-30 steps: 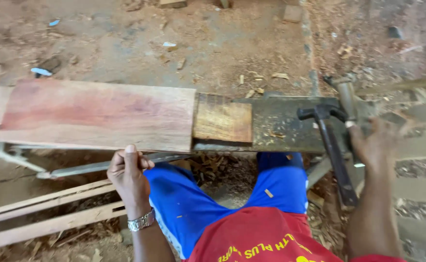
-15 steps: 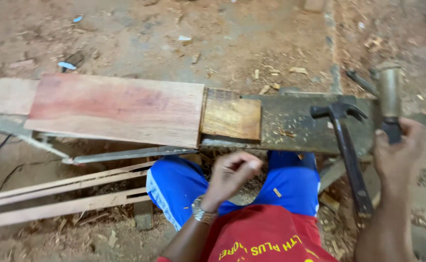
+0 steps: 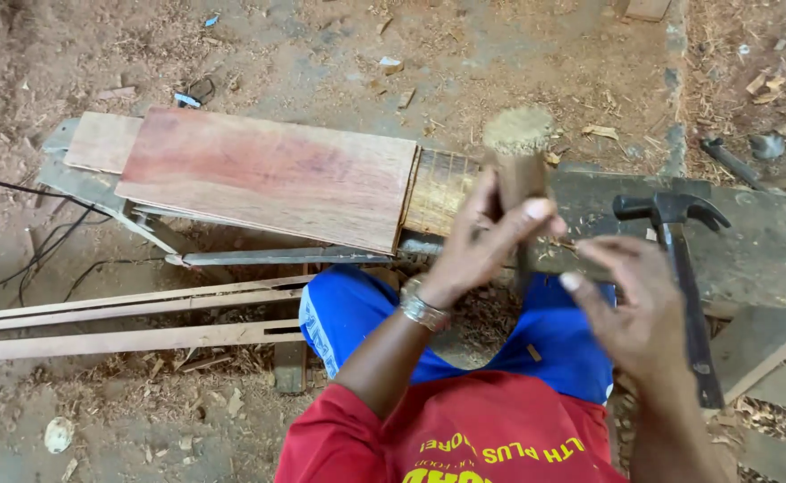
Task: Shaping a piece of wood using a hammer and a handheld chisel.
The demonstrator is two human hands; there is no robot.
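Left hand (image 3: pixel 478 241) wraps its fingers tight round a short round wooden tool handle with a frayed, mushroomed top end (image 3: pixel 518 161), holding it upright above the near edge of the grey, chip-strewn workbench slab (image 3: pixel 769 250). Looks like a chisel; blade end hidden behind the hands, so can't confirm. Right hand (image 3: pixel 639 313) sits just beside the handle, fingers loosely spread and curled, holding nothing; can't tell if a fingertip touches the shaft.

Relative to the bench slab:
- black-headed claw hammer with dark handle (image 3: pixel 684 277) lies on it, right of both hands, untouched
- small yellowish striped wood block (image 3: pixel 442 192) rests on its left part, just behind the left hand
- wide reddish-brown plank (image 3: pixel 272 174) lies left of it, butting that block, on top of a paler board (image 3: pixel 98 141)
- thin wooden battens (image 3: pixel 134 322) on the dirt floor, below left

Progress, as a judgement: shavings on bench and ground suggest cutting already done. Tool picked up, not yet set on any wood. Hammer not yet in hand.
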